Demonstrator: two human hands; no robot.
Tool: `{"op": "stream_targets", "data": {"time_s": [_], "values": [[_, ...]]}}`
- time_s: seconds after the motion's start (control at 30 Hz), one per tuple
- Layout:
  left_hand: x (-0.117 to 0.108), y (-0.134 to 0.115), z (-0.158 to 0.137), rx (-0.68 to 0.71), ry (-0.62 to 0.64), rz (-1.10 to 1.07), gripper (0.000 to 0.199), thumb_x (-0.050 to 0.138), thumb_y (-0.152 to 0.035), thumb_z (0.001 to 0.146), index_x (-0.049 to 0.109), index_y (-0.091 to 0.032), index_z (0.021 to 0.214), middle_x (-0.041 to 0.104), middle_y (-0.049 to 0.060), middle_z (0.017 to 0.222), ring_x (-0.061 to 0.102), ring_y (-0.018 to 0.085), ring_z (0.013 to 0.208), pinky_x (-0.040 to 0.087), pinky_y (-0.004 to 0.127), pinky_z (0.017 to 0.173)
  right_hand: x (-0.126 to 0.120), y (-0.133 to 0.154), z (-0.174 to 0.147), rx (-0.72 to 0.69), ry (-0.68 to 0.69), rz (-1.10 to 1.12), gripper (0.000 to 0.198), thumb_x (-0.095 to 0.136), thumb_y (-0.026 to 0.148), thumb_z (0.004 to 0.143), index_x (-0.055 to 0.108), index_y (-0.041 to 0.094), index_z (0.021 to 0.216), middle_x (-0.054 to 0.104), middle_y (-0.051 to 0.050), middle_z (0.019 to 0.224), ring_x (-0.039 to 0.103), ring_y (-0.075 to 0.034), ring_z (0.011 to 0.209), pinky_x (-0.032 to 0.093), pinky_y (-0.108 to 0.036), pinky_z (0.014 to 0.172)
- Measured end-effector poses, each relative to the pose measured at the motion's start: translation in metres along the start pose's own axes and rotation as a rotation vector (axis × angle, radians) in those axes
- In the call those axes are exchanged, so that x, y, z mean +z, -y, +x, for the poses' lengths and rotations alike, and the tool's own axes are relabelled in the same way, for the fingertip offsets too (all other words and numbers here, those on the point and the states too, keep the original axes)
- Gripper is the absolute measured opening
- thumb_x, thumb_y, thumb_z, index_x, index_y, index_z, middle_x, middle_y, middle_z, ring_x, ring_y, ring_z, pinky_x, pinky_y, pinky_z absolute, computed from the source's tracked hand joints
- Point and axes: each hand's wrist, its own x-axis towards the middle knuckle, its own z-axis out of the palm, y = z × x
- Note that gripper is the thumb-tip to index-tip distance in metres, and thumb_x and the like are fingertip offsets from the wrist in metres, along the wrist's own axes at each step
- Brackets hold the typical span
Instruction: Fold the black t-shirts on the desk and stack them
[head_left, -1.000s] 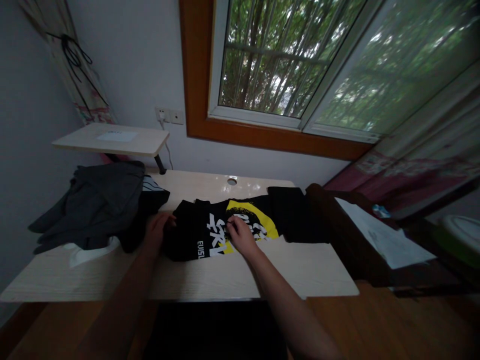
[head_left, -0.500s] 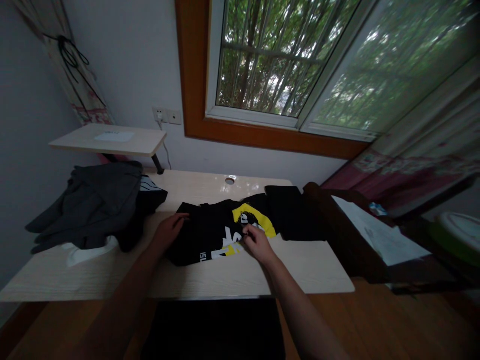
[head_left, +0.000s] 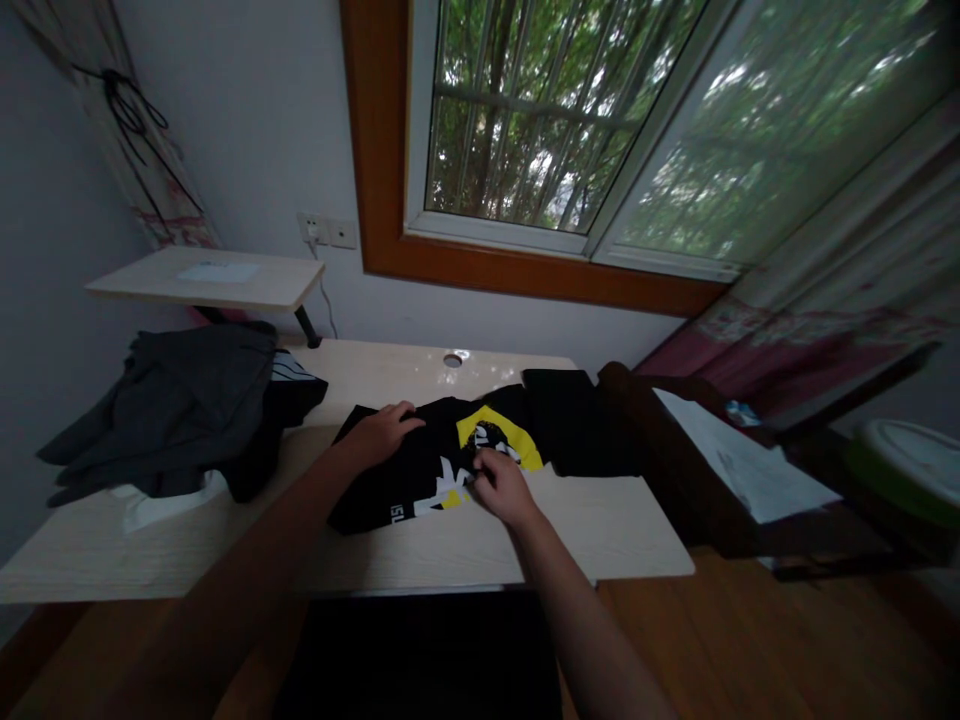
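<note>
A black T-shirt (head_left: pixel 420 470) with a yellow and white print lies partly folded across the middle of the desk. My left hand (head_left: pixel 384 435) rests on its upper left part, fingers stretched out over the cloth. At the print, my right hand (head_left: pixel 502 487) is closed with thumb and fingers pinching the shirt's fabric. The tips of the right fingers are partly hidden. Touching the shirt's right end is a neatly folded black garment (head_left: pixel 581 425).
A heap with a dark grey garment (head_left: pixel 180 405) and a white cloth (head_left: pixel 176 503) sits at the desk's left. Behind it stands a small raised shelf (head_left: pixel 277 280). Right of the desk (head_left: pixel 622 540) is a dark brown piece of furniture with a white sheet (head_left: pixel 742 460).
My left hand has moved right, from the shirt's left edge onto its upper part. My right hand keeps its pinch near the print. The view has shifted slightly.
</note>
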Motion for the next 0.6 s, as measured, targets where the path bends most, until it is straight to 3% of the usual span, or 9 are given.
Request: {"op": "stream_targets", "data": {"time_s": [0.13,0.27,0.33,0.43,0.53,0.6], "values": [[0.009,0.006,0.014,0.004,0.084,0.009,0.027,0.049,-0.015,0.089,0.064,-0.022,0.11,0.059,0.007,0.112,0.061,0.019,0.099,0.049,0.032,0.091,-0.002,0.006,-0.004,-0.06,-0.068,-0.06,0.013,0.05,0.016,0.07,0.052,0.023,0.08,0.056,-0.002,0.076,0.055,-0.02,0.074,0.042,-0.03,0.07],[0.0,0.017,0.02,-0.174,0.018,0.03,0.015,0.053,-0.02,0.086,0.06,-0.022,0.099,0.058,0.006,0.106,0.061,0.02,0.09,0.049,0.032,0.081,-0.003,0.004,-0.008,-0.078,-0.212,-0.075,0.009,0.05,0.018,0.075,0.052,0.023,0.082,0.055,-0.002,0.076,0.055,-0.02,0.074,0.043,-0.031,0.069],[-0.014,0.026,0.018,-0.3,-0.116,0.022,0.01,0.053,-0.021,0.086,0.059,-0.022,0.095,0.059,0.006,0.103,0.06,0.021,0.093,0.048,0.032,0.081,-0.003,0.003,-0.009,-0.062,-0.295,-0.073,0.008,0.048,0.018,0.078,0.052,0.023,0.083,0.054,-0.002,0.077,0.055,-0.02,0.075,0.043,-0.032,0.07],[-0.043,0.046,0.011,-0.43,-0.435,-0.014,0.006,0.053,-0.021,0.085,0.057,-0.022,0.09,0.058,0.006,0.099,0.059,0.022,0.097,0.047,0.033,0.087,-0.004,0.001,-0.01,-0.028,-0.399,-0.063,0.008,0.046,0.016,0.081,0.05,0.023,0.082,0.054,-0.002,0.078,0.054,-0.019,0.075,0.043,-0.032,0.071],[-0.073,0.065,-0.003,-0.501,-0.733,-0.023,0.008,0.053,-0.022,0.085,0.058,-0.021,0.091,0.059,0.006,0.098,0.058,0.023,0.098,0.046,0.034,0.091,-0.004,0.0,-0.01,-0.011,-0.428,-0.052,0.011,0.043,0.015,0.082,0.049,0.023,0.079,0.054,-0.002,0.077,0.053,-0.019,0.073,0.042,-0.032,0.069],[-0.09,0.071,-0.012,-0.543,-0.851,-0.022,0.008,0.055,-0.024,0.084,0.058,-0.02,0.09,0.059,0.007,0.096,0.058,0.023,0.097,0.046,0.035,0.091,-0.004,-0.001,-0.01,-0.02,-0.417,-0.047,0.014,0.041,0.014,0.083,0.049,0.023,0.077,0.053,-0.002,0.074,0.053,-0.019,0.071,0.042,-0.032,0.068]]}}
